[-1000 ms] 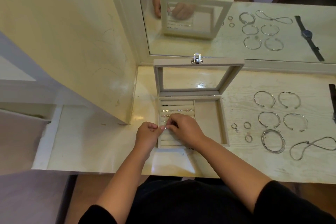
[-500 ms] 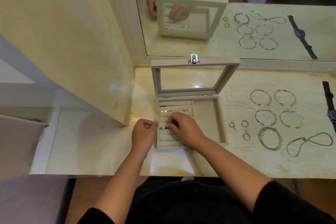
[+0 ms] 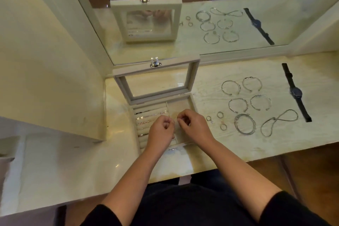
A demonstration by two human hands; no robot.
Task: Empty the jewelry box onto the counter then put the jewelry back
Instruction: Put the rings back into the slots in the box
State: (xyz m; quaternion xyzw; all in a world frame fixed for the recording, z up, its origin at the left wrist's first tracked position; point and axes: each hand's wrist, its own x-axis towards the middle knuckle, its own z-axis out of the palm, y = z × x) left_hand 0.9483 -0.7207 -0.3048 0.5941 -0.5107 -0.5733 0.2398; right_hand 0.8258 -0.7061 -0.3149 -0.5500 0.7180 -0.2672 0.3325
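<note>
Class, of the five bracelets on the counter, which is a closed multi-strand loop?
The bracelet nearest the counter front edge, between the three rings and the necklace; the other four are single open cuffs with ball ends.

I see bare counter [image 3: 73, 170] at lower left of the frame. The upright lid [image 3: 176, 66] walls off the box [image 3: 180, 107] behind, and bangles [image 3: 230, 81], rings [image 3: 217, 115] and a watch [image 3: 295, 93] crowd the right.

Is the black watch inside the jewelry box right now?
No, the black watch lies flat on the counter, well to the right of the open jewelry box.
</note>
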